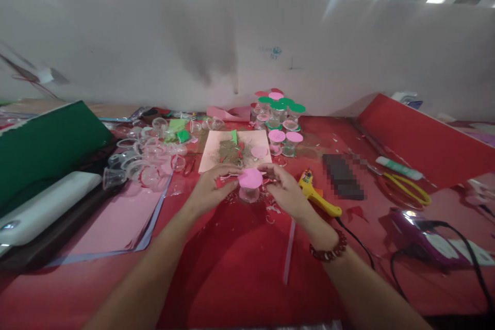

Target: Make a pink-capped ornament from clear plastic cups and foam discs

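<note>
Both my hands meet over a small clear plastic cup (249, 194) topped with a round pink lid (250, 178), standing on the red table (232, 263). My left hand (211, 188) pinches the lid's left edge with curled fingers. My right hand (284, 188), with a red bead bracelet at the wrist, grips the right side of the lid and cup. Just behind lies a pale card (232, 150) with brown crumbs and a loose pink disc (259, 151).
Finished cups with pink and green lids (279, 113) stand at the back centre. A pile of empty clear cups (147, 152) lies at left, beside pink sheets (116, 221) and a green board (42, 144). A yellow glue gun (315, 194), scissors (408, 188) and a purple tool (425, 237) lie right.
</note>
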A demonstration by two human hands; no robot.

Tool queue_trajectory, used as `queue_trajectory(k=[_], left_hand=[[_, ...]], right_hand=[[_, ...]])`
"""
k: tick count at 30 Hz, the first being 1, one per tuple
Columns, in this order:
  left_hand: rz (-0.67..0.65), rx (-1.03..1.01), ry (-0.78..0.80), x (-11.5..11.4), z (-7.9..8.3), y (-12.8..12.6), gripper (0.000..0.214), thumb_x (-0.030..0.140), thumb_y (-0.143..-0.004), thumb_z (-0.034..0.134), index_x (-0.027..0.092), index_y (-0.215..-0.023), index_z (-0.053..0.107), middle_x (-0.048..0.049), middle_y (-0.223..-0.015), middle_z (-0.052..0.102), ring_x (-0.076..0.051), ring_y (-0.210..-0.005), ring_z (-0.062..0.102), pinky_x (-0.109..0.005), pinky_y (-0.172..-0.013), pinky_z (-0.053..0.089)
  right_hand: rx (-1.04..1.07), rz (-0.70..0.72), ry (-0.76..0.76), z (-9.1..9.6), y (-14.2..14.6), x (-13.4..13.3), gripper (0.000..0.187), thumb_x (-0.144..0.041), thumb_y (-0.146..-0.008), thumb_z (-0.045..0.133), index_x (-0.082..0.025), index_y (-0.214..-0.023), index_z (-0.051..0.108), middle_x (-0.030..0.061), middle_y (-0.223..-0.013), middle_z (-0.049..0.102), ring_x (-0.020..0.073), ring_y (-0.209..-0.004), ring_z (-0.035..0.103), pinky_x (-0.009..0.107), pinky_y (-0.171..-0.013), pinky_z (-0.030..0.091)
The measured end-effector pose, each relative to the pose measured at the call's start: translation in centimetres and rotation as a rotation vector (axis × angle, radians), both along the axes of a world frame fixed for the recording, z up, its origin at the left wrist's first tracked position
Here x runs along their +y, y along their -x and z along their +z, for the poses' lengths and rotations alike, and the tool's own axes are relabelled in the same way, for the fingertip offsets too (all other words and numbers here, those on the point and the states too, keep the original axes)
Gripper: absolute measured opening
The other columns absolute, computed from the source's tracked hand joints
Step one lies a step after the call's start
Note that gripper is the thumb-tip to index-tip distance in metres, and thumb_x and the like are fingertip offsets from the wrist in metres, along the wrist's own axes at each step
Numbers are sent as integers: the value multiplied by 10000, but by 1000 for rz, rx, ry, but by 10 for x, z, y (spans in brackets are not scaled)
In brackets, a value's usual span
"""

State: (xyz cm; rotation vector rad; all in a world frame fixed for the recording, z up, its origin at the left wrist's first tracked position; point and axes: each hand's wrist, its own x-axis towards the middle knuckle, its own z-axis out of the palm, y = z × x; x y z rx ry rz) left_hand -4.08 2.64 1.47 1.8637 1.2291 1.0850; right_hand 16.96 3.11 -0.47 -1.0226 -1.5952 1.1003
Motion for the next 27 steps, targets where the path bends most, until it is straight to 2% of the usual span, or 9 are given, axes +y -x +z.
queue_trajectory(k=[4, 8, 11, 14, 16, 27], left_hand=[[-10, -15, 14, 0, -1, -1, 219, 256, -794, 633, 205, -984, 729, -88, -1101, 723, -237, -1071, 644, -405, -1003, 450], [-6, -14, 29, 0, -1, -3, 243, 248, -780, 634, 203, -997, 732, -86, -1092, 729, -238, -1053, 652, -407, -994, 456], [-3, -20, 58, -1, -1, -4, 263, 238, -782, 622, 207, -1018, 735, -81, -1104, 732, -241, -1059, 653, -411, -993, 458], [1, -30, 66, -1, -2, -4, 274, 227, -777, 620, 200, -1025, 736, -81, -1112, 732, -241, -1061, 655, -404, -985, 466], [9, -38, 72, -2, -2, -5, 278, 227, -771, 624, 193, -1024, 737, -88, -1108, 733, -241, -1052, 659, -400, -976, 472], [22, -54, 79, -2, -2, -5, 262, 230, -752, 636, 204, -989, 744, -79, -1071, 743, -227, -1000, 672, -382, -947, 486]], right_hand=[[-34, -68, -43, 5, -6, 0, 231, -236, -826, 564, -219, -1041, 648, 64, -1111, 676, 177, -1002, 627, 329, -854, 500], [-174, -50, -193, 10, -10, -2, 84, -250, -814, 645, -222, -854, 713, 68, -1132, 653, 205, -1064, 606, 367, -904, 469], [-283, -10, -414, 15, -12, -4, 123, -157, -794, 638, -228, -823, 734, 62, -1045, 663, 207, -1028, 594, 402, -938, 443], [-339, 22, -611, 19, -14, -5, 197, -96, -782, 597, -231, -826, 734, 52, -927, 675, 203, -928, 582, 392, -855, 470], [-356, 30, -682, 21, -15, -6, 208, -87, -785, 580, -227, -832, 727, 49, -895, 681, 202, -892, 578, 389, -824, 474], [-436, 91, -730, 18, -14, -7, 235, -66, -806, 548, -221, -919, 685, 54, -926, 671, 202, -898, 569, 394, -844, 464]])
